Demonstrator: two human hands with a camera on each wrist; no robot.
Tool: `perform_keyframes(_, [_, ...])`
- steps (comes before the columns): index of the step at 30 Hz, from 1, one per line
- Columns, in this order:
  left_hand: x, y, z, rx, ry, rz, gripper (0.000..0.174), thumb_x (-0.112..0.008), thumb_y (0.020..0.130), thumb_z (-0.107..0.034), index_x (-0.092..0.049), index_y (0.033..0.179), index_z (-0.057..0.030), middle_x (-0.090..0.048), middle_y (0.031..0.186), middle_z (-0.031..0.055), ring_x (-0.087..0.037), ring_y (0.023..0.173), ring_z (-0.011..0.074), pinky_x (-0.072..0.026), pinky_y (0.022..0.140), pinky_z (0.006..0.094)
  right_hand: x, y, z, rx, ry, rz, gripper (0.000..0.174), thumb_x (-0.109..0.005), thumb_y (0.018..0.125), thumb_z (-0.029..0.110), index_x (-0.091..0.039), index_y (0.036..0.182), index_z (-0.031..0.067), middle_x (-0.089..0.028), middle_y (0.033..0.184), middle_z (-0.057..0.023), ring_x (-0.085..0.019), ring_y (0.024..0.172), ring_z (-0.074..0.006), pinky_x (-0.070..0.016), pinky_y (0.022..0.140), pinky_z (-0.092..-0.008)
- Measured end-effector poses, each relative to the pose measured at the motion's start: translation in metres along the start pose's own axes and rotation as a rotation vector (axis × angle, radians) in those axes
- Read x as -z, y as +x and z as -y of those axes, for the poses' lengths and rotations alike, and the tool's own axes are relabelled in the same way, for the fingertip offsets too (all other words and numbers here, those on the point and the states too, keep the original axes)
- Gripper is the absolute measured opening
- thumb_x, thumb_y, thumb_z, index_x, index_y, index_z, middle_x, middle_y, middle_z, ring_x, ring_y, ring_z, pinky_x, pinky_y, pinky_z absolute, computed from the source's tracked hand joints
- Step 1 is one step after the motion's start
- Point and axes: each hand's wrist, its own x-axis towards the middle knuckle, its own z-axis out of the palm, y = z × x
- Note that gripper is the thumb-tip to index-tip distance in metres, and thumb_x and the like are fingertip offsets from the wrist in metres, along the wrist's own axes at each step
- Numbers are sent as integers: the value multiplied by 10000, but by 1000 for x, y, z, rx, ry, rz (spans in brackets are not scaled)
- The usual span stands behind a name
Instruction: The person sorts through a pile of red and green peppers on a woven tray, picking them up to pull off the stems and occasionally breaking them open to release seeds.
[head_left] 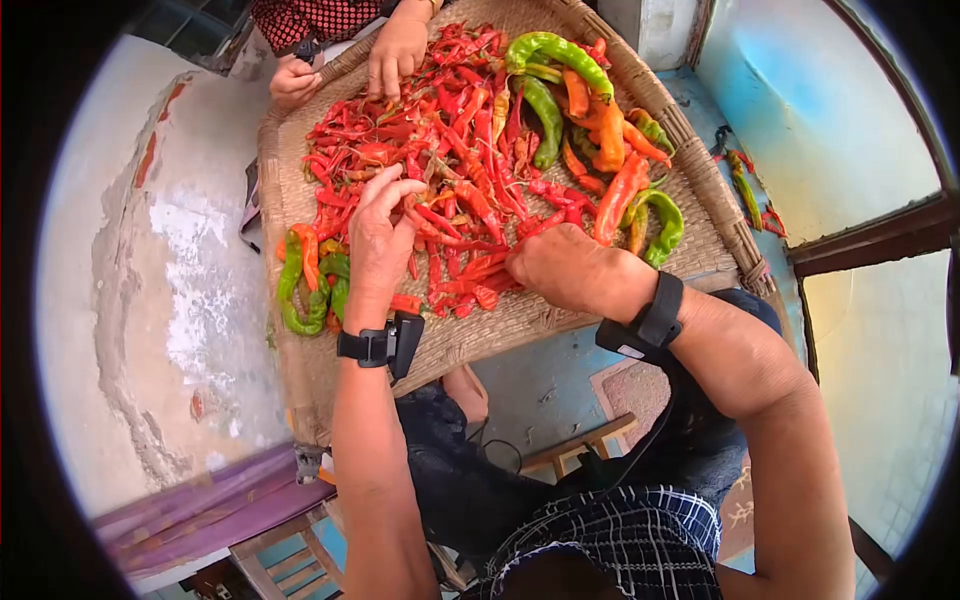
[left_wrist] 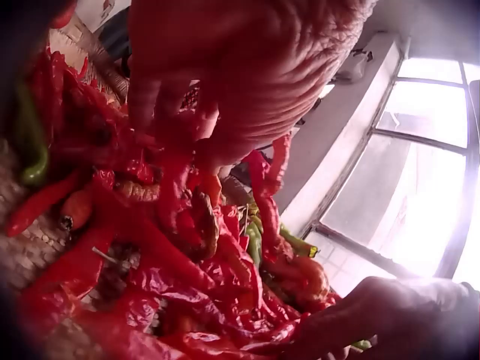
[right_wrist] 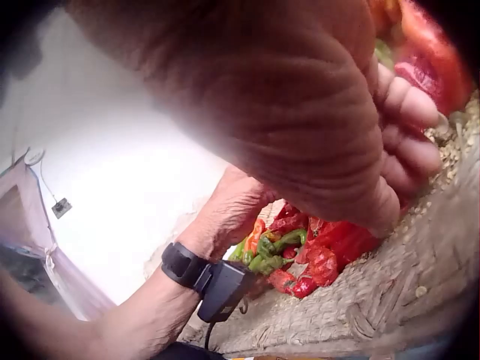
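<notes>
Over the left part of a heap of red chili peppers, my left hand bends its fingers. In the left wrist view, a red chili pepper hangs between its thumb and fingers. My right hand is low at the near side of the heap, fingers curled around a red chili pepper; most of it is hidden under the hand. A small green stem shows by its fingertips in the left wrist view. Under both hands lies a woven tray. Many peppers look wrinkled.
Larger green peppers and orange peppers lie at the tray's far right, a green and orange bunch at its left. Another person's hand reaches over the far rim. A wall stands left, a window right.
</notes>
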Motion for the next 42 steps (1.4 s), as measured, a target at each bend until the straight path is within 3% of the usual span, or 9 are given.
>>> perform_keyframes(2, [4, 0, 3, -69, 47, -54, 226, -614, 786, 19, -645, 996, -58, -594, 1114, 144, -613, 974, 252, -498, 804, 324, 2, -1, -2, 8, 12, -21, 90, -535, 779, 69, -602, 810, 17, -622, 689, -129, -660, 693, -294, -519, 594, -376])
perform_keyframes(10, [2, 1, -16, 12, -111, -35, 263, -565, 793, 44, -638, 1029, -43, -628, 993, 118, -629, 880, 245, -492, 778, 320, 6, 3, -5, -40, -44, -22, 119, -550, 795, 107, -650, 820, 48, -652, 754, -108, -672, 749, -272, -532, 625, -378])
perform_keyframes(13, [0, 0, -15, -50, -37, -22, 277, -538, 788, 61, -634, 1025, -43, -636, 963, 114, -633, 833, 202, -493, 736, 300, 4, 1, -7, 39, 3, -128, 64, -557, 758, 72, -582, 745, 14, -605, 634, -139, -648, 625, -306, -511, 532, -387])
perform_keyframes(15, [-2, -3, -18, 185, -123, 38, 280, -544, 787, 62, -627, 1035, -39, -650, 947, 113, -638, 791, 171, -498, 704, 284, 3, -1, -5, 29, -5, -130, 59, -561, 752, 70, -583, 748, 15, -608, 640, -139, -649, 629, -305, -512, 536, -390])
perform_keyframes(19, [-5, -7, -12, 186, -260, 73, 296, -556, 799, 59, -612, 1074, -35, -662, 943, 92, -629, 759, 122, -505, 686, 264, -4, -1, -6, 34, -6, -160, 57, -560, 752, 68, -586, 751, 17, -610, 644, -137, -650, 633, -303, -512, 539, -391])
perform_keyframes(26, [13, 0, -23, 186, -552, -57, 247, -517, 933, -66, -553, 1173, -19, -627, 928, 15, -557, 721, 49, -457, 638, 186, -2, -4, -5, 26, -36, -133, 57, -556, 759, 67, -592, 760, 22, -616, 658, -129, -659, 653, -289, -520, 554, -378])
perform_keyframes(39, [16, 12, -18, 249, -619, -227, 265, -521, 935, -78, -549, 1190, -15, -619, 950, 33, -560, 731, 56, -465, 646, 193, -3, -2, -3, 37, -61, -117, 72, -542, 771, 59, -604, 784, 24, -620, 655, -132, -664, 666, -292, -527, 568, -379])
perform_keyframes(41, [8, 20, -17, 227, -704, -514, 291, -541, 917, -64, -538, 1201, 0, -605, 1056, 76, -586, 818, 100, -489, 705, 228, -4, -1, -3, 39, -54, -112, 73, -545, 768, 58, -605, 787, 21, -621, 658, -135, -664, 668, -295, -527, 571, -382])
perform_keyframes(42, [8, 20, -16, 227, -705, -514, 291, -541, 917, -64, -538, 1201, 0, -605, 1056, 76, -586, 818, 100, -489, 705, 228, -4, -1, -4, 37, -44, -109, 74, -548, 766, 57, -606, 790, 18, -622, 661, -139, -664, 670, -299, -528, 573, -386])
